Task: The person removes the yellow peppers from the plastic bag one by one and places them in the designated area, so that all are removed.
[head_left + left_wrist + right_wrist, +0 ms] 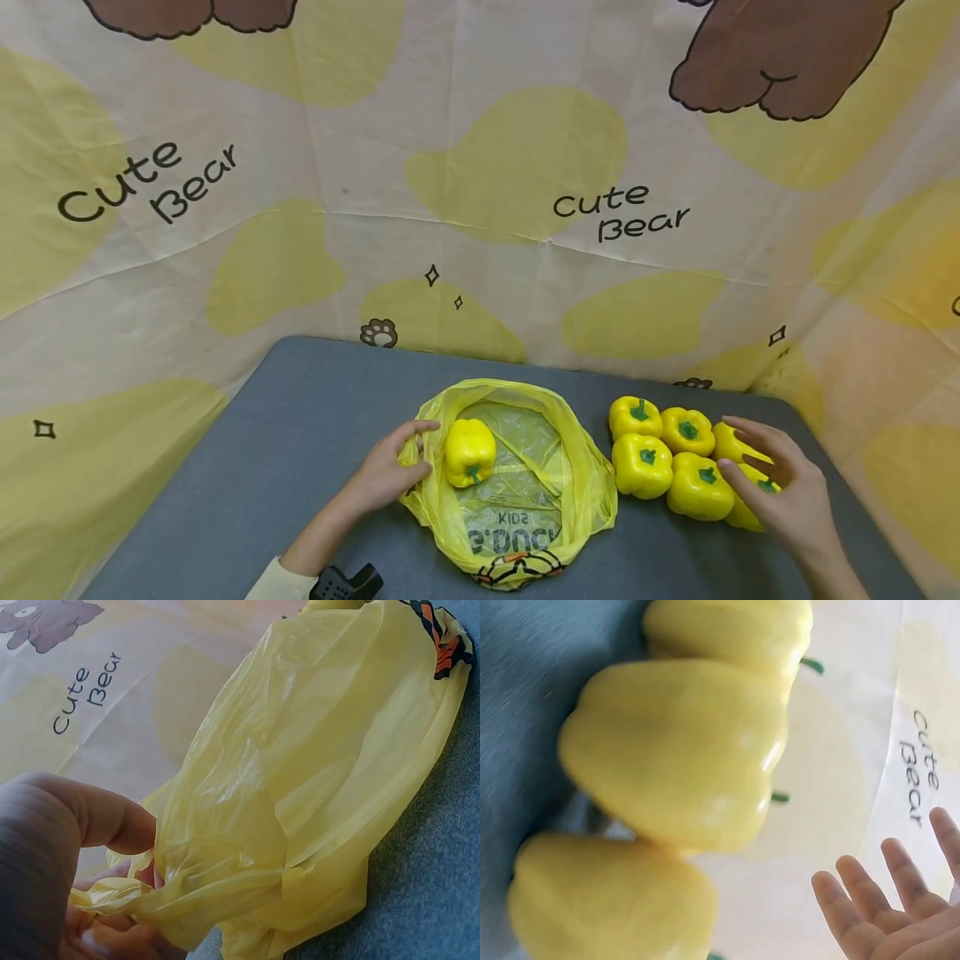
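A yellow plastic bag (588, 471) stands with its mouth wide on the table. One yellow bell pepper (470, 448) lies inside, near the bag's left wall, stem toward me. At that left rim, my left hand (384, 468) pinches the bag's film; the left wrist view shows thumb and fingers around the gathered yellow plastic (225, 847). Over the right end of the grouped peppers hovers my right hand (791, 487), fingers spread and holding nothing. Beneath it are two yellow bell peppers, partly hidden. In the right wrist view, straight fingers (851, 904) show beside large yellow peppers (675, 750).
Several yellow bell peppers with green stems, such as the front one (701, 487), stand close together in two rows right of the bag. The grey table (322, 408) meets a printed cloth backdrop (480, 275) behind and at the sides.
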Tool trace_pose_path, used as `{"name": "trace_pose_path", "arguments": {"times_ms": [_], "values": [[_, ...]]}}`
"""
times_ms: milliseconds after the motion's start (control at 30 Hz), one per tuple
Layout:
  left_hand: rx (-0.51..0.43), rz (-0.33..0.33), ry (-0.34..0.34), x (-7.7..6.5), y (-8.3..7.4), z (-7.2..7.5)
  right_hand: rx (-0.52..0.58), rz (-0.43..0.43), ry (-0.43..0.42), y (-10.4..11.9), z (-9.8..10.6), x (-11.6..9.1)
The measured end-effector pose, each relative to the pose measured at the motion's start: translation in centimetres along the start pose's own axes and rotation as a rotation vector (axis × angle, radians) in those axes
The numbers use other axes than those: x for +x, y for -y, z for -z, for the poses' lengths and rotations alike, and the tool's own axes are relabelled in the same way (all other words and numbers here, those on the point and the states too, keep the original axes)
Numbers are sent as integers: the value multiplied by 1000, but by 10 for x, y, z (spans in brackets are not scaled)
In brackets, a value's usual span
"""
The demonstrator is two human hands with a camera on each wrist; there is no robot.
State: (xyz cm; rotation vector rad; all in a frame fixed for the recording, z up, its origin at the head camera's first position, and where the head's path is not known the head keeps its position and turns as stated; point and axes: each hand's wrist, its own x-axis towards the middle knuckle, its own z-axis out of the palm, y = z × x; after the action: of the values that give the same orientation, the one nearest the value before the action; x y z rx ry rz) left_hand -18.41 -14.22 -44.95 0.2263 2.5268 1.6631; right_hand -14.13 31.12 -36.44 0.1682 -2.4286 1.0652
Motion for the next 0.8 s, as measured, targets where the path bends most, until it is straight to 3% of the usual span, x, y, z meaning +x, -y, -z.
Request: {"name": "trace_pose_path", "arguments": {"times_ms": [300,800], "values": [[12,6,5,1,0,0,78,103,88,17,-27,9],[-8,10,7,1,-2,-1,213,184,268,46,-89,15]]}}
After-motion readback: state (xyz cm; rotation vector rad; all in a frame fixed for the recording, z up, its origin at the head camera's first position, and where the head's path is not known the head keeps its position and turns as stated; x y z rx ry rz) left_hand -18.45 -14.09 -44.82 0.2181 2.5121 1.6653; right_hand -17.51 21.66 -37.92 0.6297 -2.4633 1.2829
